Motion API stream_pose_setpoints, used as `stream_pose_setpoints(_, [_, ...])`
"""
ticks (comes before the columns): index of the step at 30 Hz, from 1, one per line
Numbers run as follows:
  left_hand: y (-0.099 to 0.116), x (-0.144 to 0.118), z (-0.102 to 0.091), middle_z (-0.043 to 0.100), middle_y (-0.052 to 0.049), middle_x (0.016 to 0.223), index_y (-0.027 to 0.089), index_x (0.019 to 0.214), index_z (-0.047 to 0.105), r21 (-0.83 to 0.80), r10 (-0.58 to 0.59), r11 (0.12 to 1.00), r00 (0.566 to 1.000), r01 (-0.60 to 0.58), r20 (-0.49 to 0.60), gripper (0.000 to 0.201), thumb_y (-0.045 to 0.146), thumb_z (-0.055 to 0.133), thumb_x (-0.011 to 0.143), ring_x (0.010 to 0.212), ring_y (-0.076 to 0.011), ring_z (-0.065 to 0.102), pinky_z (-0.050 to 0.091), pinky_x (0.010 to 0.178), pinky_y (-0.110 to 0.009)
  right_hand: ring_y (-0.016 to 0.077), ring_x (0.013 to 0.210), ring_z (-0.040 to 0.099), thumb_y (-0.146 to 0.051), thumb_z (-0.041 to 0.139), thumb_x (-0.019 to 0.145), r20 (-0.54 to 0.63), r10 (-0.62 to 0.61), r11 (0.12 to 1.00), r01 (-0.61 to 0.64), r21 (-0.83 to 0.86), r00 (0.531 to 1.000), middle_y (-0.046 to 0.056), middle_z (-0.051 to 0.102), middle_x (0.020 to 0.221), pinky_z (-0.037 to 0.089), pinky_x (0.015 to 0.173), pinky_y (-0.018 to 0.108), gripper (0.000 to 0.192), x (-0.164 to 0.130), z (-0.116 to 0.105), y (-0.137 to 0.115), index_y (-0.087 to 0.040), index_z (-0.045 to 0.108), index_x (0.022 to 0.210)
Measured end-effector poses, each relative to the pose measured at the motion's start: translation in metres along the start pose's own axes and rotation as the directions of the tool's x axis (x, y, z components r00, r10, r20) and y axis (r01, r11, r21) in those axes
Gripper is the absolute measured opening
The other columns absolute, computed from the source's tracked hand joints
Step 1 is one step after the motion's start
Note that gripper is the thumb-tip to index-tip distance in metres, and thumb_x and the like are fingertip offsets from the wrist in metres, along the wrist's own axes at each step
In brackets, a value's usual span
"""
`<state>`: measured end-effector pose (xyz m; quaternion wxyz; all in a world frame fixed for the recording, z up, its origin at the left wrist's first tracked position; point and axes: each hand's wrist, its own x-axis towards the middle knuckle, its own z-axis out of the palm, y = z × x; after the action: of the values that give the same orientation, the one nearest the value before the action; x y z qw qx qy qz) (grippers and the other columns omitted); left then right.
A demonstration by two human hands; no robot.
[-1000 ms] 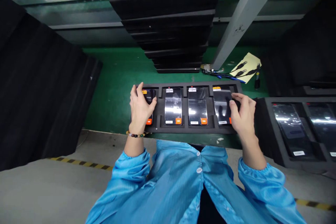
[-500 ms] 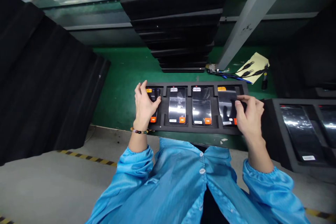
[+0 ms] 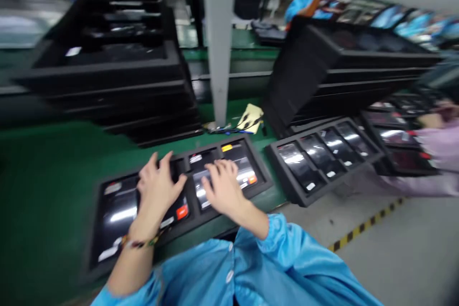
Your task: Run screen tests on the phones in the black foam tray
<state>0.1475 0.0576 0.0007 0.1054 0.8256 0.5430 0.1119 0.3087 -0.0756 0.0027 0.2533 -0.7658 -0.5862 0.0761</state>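
Note:
In front of me a black foam tray [image 3: 211, 216] lies at a slant on the green bench, with dark-screened phones in its compartments. Over the second phone [image 3: 182, 210] from the left is my left hand [image 3: 155, 196], fingers spread and thumb apart. My right hand [image 3: 225, 189] rests on the third phone [image 3: 199, 184], its fingers apart and slightly bent. The leftmost phone [image 3: 116, 215] and the rightmost phone [image 3: 244, 165], which has an orange label, lie in their slots. Motion blur softens the left side.
Another phone tray [image 3: 283, 177] stands close on the right. Tall stacks of black trays rise behind, one at left [image 3: 143, 100] and one at right [image 3: 297, 76]. Between them are a grey post [image 3: 218, 48] and yellow paper [image 3: 251, 117] with cables. A co-worker's pink sleeve [image 3: 442, 148] shows at far right.
My view has swung right and up. My hands have left the tray's two ends and are now closer together over its middle phones. The phones' arrangement looks the same.

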Motion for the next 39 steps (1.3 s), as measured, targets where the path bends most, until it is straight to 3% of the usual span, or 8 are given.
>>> stream_pose_setpoints(7, [-0.01, 0.012, 0.019, 0.038, -0.012, 0.174, 0.044, 0.165, 0.042, -0.052, -0.006, 0.999, 0.992, -0.001, -0.127, 0.075, 0.058, 0.053, 0.092, 0.152, -0.0567, 0.041, 0.049, 0.104, -0.087, 0.0298, 0.152, 0.048, -0.054, 0.05, 0.111, -0.07, 0.03, 0.997, -0.025, 0.072, 0.997, 0.016, 0.064, 0.147, 0.035, 0.132, 0.054, 0.056, -0.004, 0.006, -0.001, -0.019, 0.056, 0.154])
stream_pose_setpoints(13, [0.005, 0.006, 0.005, 0.048, -0.026, 0.158, 0.021, 0.162, 0.052, 0.0, 0.005, 1.0, 0.999, -0.005, -0.044, 0.07, 0.05, 0.054, 0.099, 0.144, -0.0553, 0.047, 0.053, 0.104, -0.077, 0.0333, 0.151, 0.047, -0.052, 0.051, 0.11, -0.072, 0.054, 0.992, -0.046, 0.114, 0.996, 0.018, 0.061, 0.151, 0.041, 0.127, 0.056, 0.059, -0.002, 0.008, -0.003, -0.018, 0.052, 0.158])
stream_pose_setpoints(22, [0.017, -0.003, -0.001, 0.051, -0.024, 0.151, 0.019, 0.163, 0.047, -0.048, 0.026, 0.998, 0.998, -0.029, -0.066, 0.071, 0.024, 0.059, 0.094, 0.135, -0.0467, 0.051, 0.049, 0.107, -0.073, 0.0333, 0.141, 0.054, -0.046, 0.057, 0.108, -0.121, 0.058, 0.981, -0.034, 0.193, 0.991, 0.018, 0.069, 0.138, 0.044, 0.12, 0.055, 0.039, -0.004, 0.008, 0.005, -0.018, 0.063, 0.134])
stream_pose_setpoints(27, [0.016, -0.005, 0.0, 0.048, -0.022, 0.158, 0.022, 0.16, 0.049, -0.147, 0.005, 0.989, 0.998, -0.015, -0.069, 0.073, 0.018, 0.065, 0.089, 0.145, -0.0454, 0.049, 0.046, 0.115, -0.071, 0.0336, 0.141, 0.055, -0.045, 0.056, 0.111, -0.131, 0.012, 0.986, 0.011, 0.169, 0.991, 0.017, 0.071, 0.139, 0.04, 0.12, 0.056, 0.039, -0.005, 0.012, 0.008, -0.017, 0.06, 0.137])
stream_pose_setpoints(30, [0.0, -0.011, -0.01, 0.044, -0.02, 0.164, 0.022, 0.159, 0.049, -0.288, 0.041, 0.954, 0.988, -0.083, -0.151, 0.07, 0.028, 0.071, 0.094, 0.156, -0.0399, 0.042, 0.042, 0.127, -0.063, 0.0339, 0.15, 0.05, -0.045, 0.055, 0.111, -0.141, -0.018, 0.985, 0.042, 0.17, 0.99, 0.017, 0.067, 0.149, 0.035, 0.125, 0.058, 0.046, -0.009, 0.006, 0.009, -0.017, 0.056, 0.148])
stream_pose_setpoints(33, [-0.037, -0.028, -0.029, 0.053, -0.017, 0.16, 0.023, 0.156, 0.052, -0.338, 0.029, 0.933, 0.962, -0.124, -0.273, 0.06, 0.038, 0.07, 0.1, 0.157, -0.0325, 0.046, 0.038, 0.133, -0.054, 0.0334, 0.153, 0.051, -0.046, 0.056, 0.111, -0.192, 0.006, 0.979, 0.034, 0.203, 0.981, 0.015, 0.064, 0.156, 0.035, 0.126, 0.059, 0.047, -0.019, -0.013, 0.027, -0.022, 0.056, 0.152])
stream_pose_setpoints(36, [-0.086, -0.052, -0.047, 0.065, -0.015, 0.149, 0.021, 0.143, 0.063, -0.296, -0.118, 0.955, 0.934, 0.015, -0.337, 0.044, 0.041, 0.066, 0.104, 0.146, -0.0302, 0.057, 0.042, 0.129, -0.05, 0.0357, 0.146, 0.058, -0.048, 0.055, 0.11, -0.262, 0.098, 0.978, -0.045, 0.203, 0.96, 0.017, 0.067, 0.15, 0.041, 0.122, 0.061, 0.048, -0.03, -0.038, 0.066, -0.021, 0.062, 0.149])
stream_pose_setpoints(39, [-0.125, -0.076, -0.051, 0.067, -0.017, 0.144, 0.018, 0.136, 0.068, -0.255, -0.25, 0.951, 0.918, 0.174, -0.308, 0.042, 0.047, 0.061, 0.106, 0.144, -0.0301, 0.059, 0.045, 0.127, -0.048, 0.0351, 0.144, 0.061, -0.047, 0.056, 0.11, -0.25, 0.154, 0.976, -0.108, 0.191, 0.956, 0.018, 0.069, 0.146, 0.048, 0.121, 0.058, 0.048, -0.039, -0.055, 0.106, -0.02, 0.065, 0.149])
